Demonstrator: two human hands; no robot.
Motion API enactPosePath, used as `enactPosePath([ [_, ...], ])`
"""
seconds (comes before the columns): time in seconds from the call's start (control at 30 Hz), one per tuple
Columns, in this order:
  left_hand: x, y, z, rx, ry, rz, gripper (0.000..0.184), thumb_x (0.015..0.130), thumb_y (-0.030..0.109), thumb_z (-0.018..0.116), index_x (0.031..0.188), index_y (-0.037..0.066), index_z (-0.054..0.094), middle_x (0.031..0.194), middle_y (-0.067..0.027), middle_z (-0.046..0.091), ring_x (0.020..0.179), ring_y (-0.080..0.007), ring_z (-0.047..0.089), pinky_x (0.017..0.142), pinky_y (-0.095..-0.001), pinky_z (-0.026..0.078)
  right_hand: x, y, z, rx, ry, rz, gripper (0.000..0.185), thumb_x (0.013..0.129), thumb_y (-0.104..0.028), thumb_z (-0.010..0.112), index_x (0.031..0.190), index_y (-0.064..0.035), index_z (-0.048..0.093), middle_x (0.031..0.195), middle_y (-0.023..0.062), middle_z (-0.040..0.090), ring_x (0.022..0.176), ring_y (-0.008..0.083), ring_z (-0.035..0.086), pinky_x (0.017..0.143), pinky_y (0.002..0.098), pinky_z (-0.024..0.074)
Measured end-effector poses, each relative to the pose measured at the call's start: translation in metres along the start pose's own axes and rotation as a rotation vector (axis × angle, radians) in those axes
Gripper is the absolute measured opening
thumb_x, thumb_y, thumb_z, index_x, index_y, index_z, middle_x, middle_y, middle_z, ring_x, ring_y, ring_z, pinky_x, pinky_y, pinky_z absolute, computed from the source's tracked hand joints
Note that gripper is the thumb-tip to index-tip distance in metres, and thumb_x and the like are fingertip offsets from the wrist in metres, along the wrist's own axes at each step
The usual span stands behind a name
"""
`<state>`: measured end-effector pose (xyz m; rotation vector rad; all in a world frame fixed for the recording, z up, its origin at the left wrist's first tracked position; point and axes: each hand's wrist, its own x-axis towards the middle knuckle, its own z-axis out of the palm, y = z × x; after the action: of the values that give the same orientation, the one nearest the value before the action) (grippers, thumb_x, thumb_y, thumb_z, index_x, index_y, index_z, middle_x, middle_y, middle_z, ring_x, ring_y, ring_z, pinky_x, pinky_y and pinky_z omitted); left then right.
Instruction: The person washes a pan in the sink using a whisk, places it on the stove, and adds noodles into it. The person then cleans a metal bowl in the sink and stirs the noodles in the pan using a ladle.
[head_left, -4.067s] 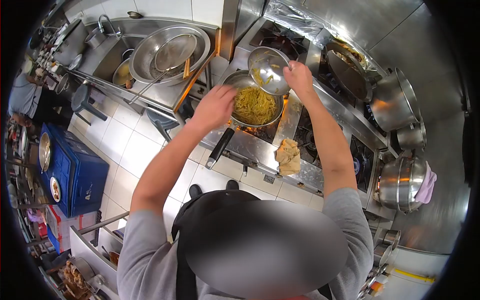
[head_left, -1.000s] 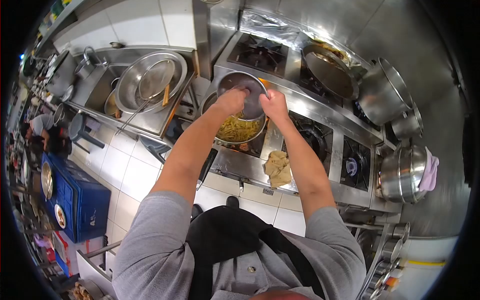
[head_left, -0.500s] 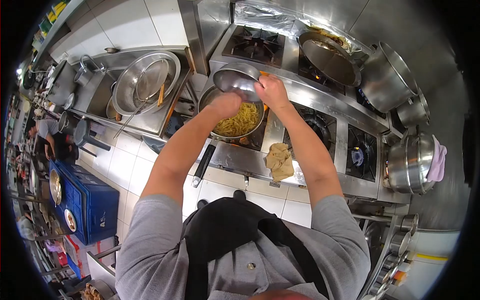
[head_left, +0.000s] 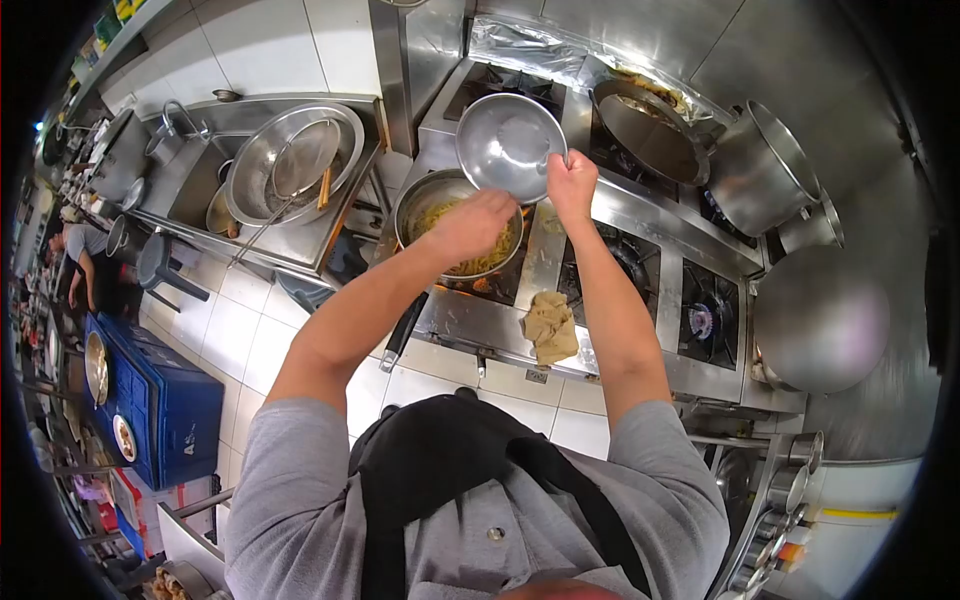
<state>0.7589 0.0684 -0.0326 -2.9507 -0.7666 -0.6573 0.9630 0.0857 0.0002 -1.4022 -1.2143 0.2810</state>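
Observation:
My right hand [head_left: 572, 185] grips the rim of a shiny metal bowl [head_left: 510, 140], its fingers closed around the edge. The bowl is tilted, and its bare inside shows. Just under the bowl's near edge, my left hand [head_left: 475, 225] hovers over a frying pan [head_left: 405, 208], fingers bent and held together. Whether anything is pinched in them is hidden. Yellowish strips of food [head_left: 485, 265] lie in the pan, partly covered by my left hand and wrist. The pan sits over a lit burner, its dark handle [head_left: 404, 330] pointing toward me.
A folded tan cloth [head_left: 551, 328] lies on the stove's front edge. To the right are a lit burner [head_left: 703, 320], a wok [head_left: 650, 130] and a tall pot [head_left: 765, 170]. At left, a sink counter holds a large metal basin [head_left: 240, 185] with a strainer [head_left: 308, 160].
The bowl has risen and tipped so that its inside faces me, my right hand moving slightly right with it. My left hand has come out from the bowl's edge to over the pan.

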Motion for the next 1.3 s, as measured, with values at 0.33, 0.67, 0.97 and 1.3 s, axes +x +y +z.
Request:
enactPosePath([
  [0.33, -0.122, -0.003, -0.071, -0.217, -0.261, -0.899, 0.028, 0.087, 0.026, 0.063, 0.088, -0.001, 0.067, 0.1, -0.0199, 0.068, 0.092, -0.0371, 0.065, 0.082, -0.0427, 0.052, -0.065, 0.076, -0.116, 0.367, 0.441, 0.343, 0.023, 0.086, -0.009, 0.059, 0.065, -0.0059, 0.053, 0.06, -0.0059, 0.047, 0.054, 0.0039, 0.039, 0.046, 0.0259, 0.0287],
  [0.67, -0.21, 0.066, 0.016, -1.648, -0.404, -1.348, 0.033, 0.097, 0.038, 0.06, 0.109, 0.008, 0.053, 0.083, -0.0108, 0.063, 0.06, -0.0205, 0.061, 0.054, -0.0352, 0.055, -0.142, 0.242, -0.189, 0.509, 0.624, 0.83, 0.013, 0.085, -0.012, 0.057, 0.078, -0.0072, 0.048, 0.069, 0.0035, 0.051, 0.056, 0.0144, 0.049, 0.052, 0.0309, 0.0439],
  [0.97, -0.35, 0.088, 0.036, -1.654, -0.214, -1.772, 0.064, 0.097, 0.053, 0.052, 0.136, 0.004, 0.045, 0.113, -0.0199, 0.062, 0.094, -0.0292, 0.063, 0.081, -0.0432, 0.055, -0.155, 0.258, -0.155, 0.726, 0.555, 1.064, 0.011, 0.089, -0.007, 0.05, 0.096, -0.0012, 0.057, 0.078, 0.0072, 0.057, 0.062, 0.0145, 0.052, 0.068, 0.0395, 0.0594],
  [1.3, -0.504, 0.114, 0.103, -0.881, -0.579, -1.322, 0.045, 0.087, 0.037, 0.063, 0.101, -0.005, 0.069, 0.079, -0.0144, 0.069, 0.068, -0.0238, 0.064, 0.065, -0.0395, 0.052, -0.208, 0.179, -0.213, 0.437, 0.23, 0.817, 0.004, 0.088, -0.011, 0.058, 0.09, -0.0083, 0.056, 0.081, 0.0029, 0.056, 0.069, 0.0146, 0.058, 0.053, 0.0311, 0.0514],
])
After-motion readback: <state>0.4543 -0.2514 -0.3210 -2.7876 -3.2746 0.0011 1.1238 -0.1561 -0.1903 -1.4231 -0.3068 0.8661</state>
